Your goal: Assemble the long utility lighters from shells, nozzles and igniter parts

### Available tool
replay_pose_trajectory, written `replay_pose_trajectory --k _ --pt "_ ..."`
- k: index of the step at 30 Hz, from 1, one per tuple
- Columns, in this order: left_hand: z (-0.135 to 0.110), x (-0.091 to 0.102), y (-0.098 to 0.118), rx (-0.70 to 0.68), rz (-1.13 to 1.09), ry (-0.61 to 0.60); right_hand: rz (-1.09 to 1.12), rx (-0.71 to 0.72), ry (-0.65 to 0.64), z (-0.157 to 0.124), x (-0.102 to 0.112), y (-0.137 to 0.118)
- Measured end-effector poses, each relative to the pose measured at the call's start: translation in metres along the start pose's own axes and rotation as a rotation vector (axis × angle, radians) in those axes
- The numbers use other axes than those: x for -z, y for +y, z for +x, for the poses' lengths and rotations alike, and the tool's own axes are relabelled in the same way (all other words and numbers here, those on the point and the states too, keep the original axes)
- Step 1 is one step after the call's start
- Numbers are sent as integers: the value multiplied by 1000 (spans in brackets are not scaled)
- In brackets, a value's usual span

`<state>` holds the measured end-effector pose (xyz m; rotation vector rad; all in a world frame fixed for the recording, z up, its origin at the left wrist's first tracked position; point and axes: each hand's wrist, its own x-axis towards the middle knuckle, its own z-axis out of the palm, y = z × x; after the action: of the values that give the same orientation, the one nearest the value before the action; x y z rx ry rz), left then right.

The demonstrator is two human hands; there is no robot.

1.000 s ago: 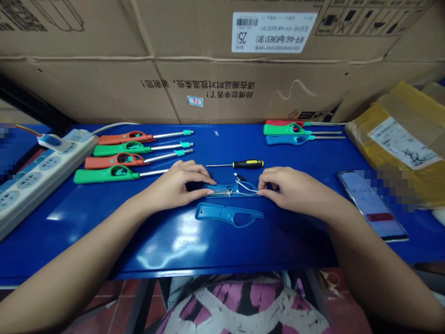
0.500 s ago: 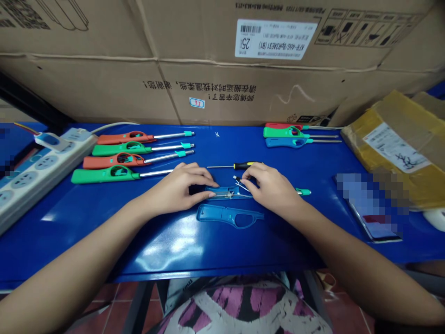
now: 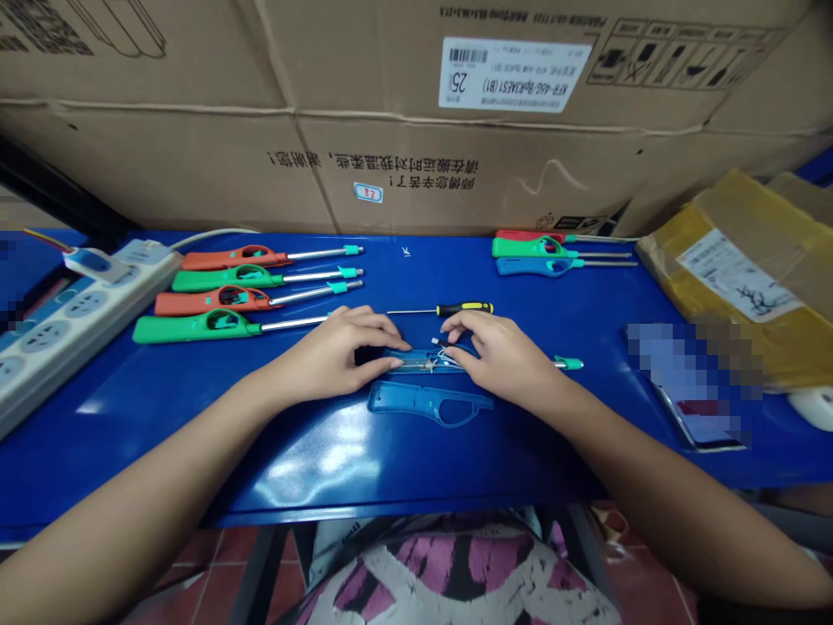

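An opened blue gas lighter (image 3: 420,365) lies on the table, its inner metal parts and thin white wires showing. My left hand (image 3: 348,347) grips the left end of this lighter between thumb and fingers. My right hand (image 3: 498,351) is over the lighter's right part, thumb and fingers pinching a small black igniter (image 3: 443,344) with a white tip; the fingertips partly hide it. The lighter's tube end with green tape (image 3: 569,364) sticks out beyond my right hand. Nearer to me, the loose blue shell half (image 3: 416,401) lies flat.
A black-and-yellow screwdriver (image 3: 465,309) lies just behind my hands. Several lighters (image 3: 214,304) are lined up at left beside a power strip (image 3: 84,304). More lighters (image 3: 534,252) lie back right, near a taped parcel (image 3: 735,269) and phone (image 3: 690,391). A large carton (image 3: 390,130) stands behind.
My right hand has shifted slightly down, its index finger raised, and the small igniter has moved a little left and down. My left hand stays on the lighter.
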<state>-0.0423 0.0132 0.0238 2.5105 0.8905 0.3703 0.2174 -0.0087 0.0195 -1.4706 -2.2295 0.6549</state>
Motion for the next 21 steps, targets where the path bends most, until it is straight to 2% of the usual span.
replay_pose_trajectory --k 10,21 --pt "0 0 1 12 5 -9 -118 257 -68 -9 12 2" --pt "0 1 2 9 21 -22 -502 240 -132 -12 10 -8"
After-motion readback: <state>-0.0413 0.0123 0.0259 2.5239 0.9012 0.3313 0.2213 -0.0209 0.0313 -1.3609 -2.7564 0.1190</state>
